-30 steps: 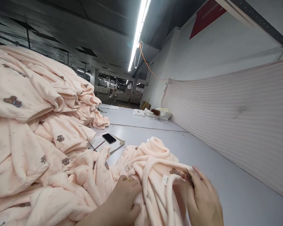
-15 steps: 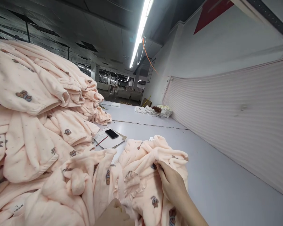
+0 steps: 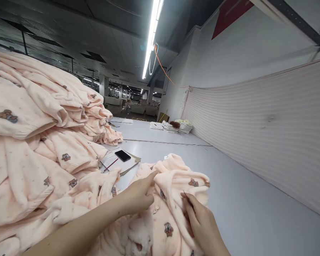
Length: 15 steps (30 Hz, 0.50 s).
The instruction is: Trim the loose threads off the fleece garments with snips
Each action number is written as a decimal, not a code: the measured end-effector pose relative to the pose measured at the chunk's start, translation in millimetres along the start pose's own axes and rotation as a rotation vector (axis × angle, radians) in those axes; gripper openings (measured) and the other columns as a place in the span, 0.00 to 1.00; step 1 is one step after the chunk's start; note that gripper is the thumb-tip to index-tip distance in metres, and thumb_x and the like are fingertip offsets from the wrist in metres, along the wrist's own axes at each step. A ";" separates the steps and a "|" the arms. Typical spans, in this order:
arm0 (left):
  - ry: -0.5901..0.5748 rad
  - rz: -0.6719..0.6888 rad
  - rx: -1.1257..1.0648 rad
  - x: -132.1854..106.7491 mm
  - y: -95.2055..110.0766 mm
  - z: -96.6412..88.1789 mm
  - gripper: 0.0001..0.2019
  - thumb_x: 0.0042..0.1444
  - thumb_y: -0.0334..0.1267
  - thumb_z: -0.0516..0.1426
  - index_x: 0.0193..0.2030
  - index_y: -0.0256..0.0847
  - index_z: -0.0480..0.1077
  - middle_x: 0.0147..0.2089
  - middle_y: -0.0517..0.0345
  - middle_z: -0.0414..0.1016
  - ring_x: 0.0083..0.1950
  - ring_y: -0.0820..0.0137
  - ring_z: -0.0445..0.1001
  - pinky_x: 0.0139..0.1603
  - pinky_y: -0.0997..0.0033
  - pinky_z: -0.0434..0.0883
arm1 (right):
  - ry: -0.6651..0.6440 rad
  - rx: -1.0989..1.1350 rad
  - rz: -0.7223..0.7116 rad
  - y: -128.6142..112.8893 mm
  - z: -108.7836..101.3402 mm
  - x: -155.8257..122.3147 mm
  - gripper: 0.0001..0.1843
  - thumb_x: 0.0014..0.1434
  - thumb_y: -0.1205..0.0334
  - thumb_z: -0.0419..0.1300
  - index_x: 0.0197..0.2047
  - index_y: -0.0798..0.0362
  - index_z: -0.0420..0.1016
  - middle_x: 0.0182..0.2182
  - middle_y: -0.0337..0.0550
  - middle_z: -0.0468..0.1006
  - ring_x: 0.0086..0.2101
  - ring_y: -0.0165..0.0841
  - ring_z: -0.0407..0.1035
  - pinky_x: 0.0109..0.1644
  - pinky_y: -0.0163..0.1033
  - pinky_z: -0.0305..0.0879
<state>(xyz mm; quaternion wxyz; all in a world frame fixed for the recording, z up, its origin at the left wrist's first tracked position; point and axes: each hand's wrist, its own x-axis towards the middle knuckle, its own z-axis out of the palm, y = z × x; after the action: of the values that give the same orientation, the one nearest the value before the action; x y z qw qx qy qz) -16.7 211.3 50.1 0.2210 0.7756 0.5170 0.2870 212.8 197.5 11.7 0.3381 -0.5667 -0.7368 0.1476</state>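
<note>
A pale pink plush garment (image 3: 173,209) with small bear prints lies bunched on the table in front of me. My left hand (image 3: 141,193) reaches across from the lower left, its fingers closed on the garment's folds near the upper end; the fingertips are partly lost in the cloth. My right hand (image 3: 200,217) is at the garment's right side, fingers curled round a small dark pointed tool (image 3: 186,195). Only its thin tip shows between thumb and forefinger, so its kind is unclear.
A tall heap of similar pink garments (image 3: 34,106) fills the left. Beyond my left hand, a phone (image 3: 122,155) and a red pencil (image 3: 110,165) lie on papers (image 3: 126,165). Folded white cloth stacks (image 3: 170,126) stand far back; a striped cloth (image 3: 242,135) hangs at the right.
My left hand has moved up and forward from the bottom edge onto the garment's upper folds. My right hand has shifted slightly right and down. The view has turned a little.
</note>
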 end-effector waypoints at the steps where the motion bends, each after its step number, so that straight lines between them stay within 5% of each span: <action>1: 0.047 0.024 0.067 4.9 4.2 2.8 0.31 0.51 0.33 0.49 0.64 0.48 0.57 0.49 0.52 0.74 0.46 0.59 0.74 0.44 0.63 0.69 | -0.032 0.095 -0.008 -2.1 -1.2 -5.5 0.18 0.65 0.52 0.45 0.46 0.46 0.74 0.36 0.41 0.81 0.32 0.37 0.75 0.37 0.37 0.67; 5: 0.070 0.205 0.241 19.1 22.5 27.0 0.23 0.54 0.47 0.54 0.57 0.45 0.64 0.50 0.49 0.66 0.46 0.58 0.70 0.46 0.60 0.68 | -0.076 0.368 -0.043 -1.8 -11.4 -24.9 0.19 0.64 0.49 0.48 0.42 0.49 0.76 0.29 0.40 0.78 0.27 0.34 0.72 0.34 0.34 0.66; 10: -0.010 0.228 0.290 21.6 25.1 58.8 0.22 0.54 0.39 0.54 0.57 0.46 0.62 0.52 0.49 0.66 0.49 0.56 0.68 0.49 0.54 0.67 | 0.568 0.256 0.268 37.8 -33.8 -14.0 0.18 0.57 0.44 0.56 0.40 0.49 0.74 0.36 0.43 0.78 0.33 0.37 0.70 0.39 0.36 0.63; 15: -0.015 0.305 0.366 21.2 31.5 64.6 0.24 0.53 0.34 0.53 0.58 0.45 0.61 0.60 0.46 0.62 0.56 0.51 0.64 0.54 0.48 0.63 | 0.396 0.553 0.339 67.8 -36.5 21.3 0.18 0.50 0.48 0.64 0.39 0.51 0.72 0.26 0.35 0.72 0.20 0.27 0.56 0.26 0.32 0.55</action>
<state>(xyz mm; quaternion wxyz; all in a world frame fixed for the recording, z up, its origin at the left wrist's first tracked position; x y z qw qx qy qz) 54.5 216.4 27.2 0.0347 0.8738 0.4358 0.2128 284.2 232.6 4.6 0.5848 -0.5854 -0.4853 0.2825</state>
